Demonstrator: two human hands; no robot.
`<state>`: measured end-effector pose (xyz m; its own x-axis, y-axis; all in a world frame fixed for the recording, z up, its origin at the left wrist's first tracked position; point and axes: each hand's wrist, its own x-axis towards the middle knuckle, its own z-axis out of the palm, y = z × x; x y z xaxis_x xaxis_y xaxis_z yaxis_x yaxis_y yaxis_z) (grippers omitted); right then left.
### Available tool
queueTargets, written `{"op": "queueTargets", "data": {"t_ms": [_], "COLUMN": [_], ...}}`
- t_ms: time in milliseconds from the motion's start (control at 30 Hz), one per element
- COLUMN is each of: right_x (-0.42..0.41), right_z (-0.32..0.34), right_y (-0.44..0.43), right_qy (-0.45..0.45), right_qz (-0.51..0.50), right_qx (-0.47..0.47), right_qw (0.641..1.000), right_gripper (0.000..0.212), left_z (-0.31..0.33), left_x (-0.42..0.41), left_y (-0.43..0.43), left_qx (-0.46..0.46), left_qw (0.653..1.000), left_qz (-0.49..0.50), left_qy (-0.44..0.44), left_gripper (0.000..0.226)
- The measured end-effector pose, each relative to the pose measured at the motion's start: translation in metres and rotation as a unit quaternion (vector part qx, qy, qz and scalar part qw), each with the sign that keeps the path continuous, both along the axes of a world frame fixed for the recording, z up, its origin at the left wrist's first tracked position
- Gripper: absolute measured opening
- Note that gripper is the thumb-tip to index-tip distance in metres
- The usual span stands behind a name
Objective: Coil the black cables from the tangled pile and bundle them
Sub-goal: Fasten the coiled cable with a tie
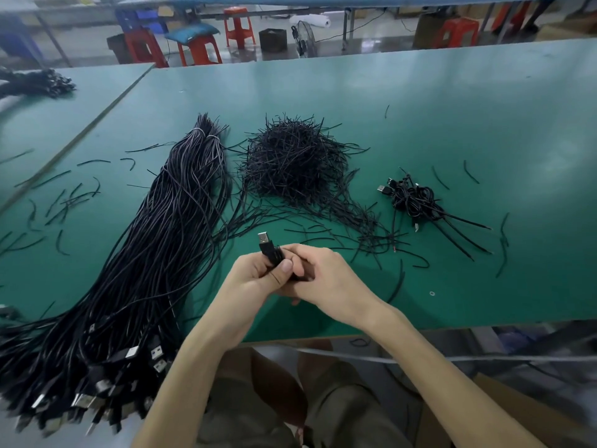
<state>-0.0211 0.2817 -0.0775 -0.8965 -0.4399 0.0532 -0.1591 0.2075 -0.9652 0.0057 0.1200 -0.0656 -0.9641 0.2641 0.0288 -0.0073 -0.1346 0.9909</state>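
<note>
My left hand (255,276) and right hand (326,276) both clench one coiled cable (265,243) above the table's (452,108) near edge, plug up. It looks light, limp and probably springy, so I'd pinch it mid-coil. The pile (168,237) lies left, with ties (290,163) and bundles (415,200) beyond. No writing is legible.
</note>
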Motion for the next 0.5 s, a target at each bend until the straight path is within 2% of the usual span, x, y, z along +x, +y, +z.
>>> {"op": "queueTargets", "data": {"t_ms": [200, 333, 500], "right_x": [0.002, 0.003, 0.006], "right_z": [-0.001, 0.003, 0.003], "right_y": [0.006, 0.008, 0.006], "right_qy": [0.026, 0.083, 0.131], "right_qz": [-0.014, -0.064, -0.091], "right_qx": [0.029, 0.037, 0.087], "right_qw": [0.999, 0.994, 0.983], "right_gripper": [0.051, 0.042, 0.045], "left_z": [0.002, -0.001, -0.007], "left_x": [-0.003, -0.001, 0.001], "left_y": [-0.004, 0.001, 0.006], "left_qx": [-0.079, -0.1, -0.126], "left_qw": [0.997, 0.992, 0.983], "left_qz": [-0.005, 0.057, 0.114], "left_qy": [0.0, 0.049, 0.076], "left_gripper": [0.018, 0.018, 0.024]}}
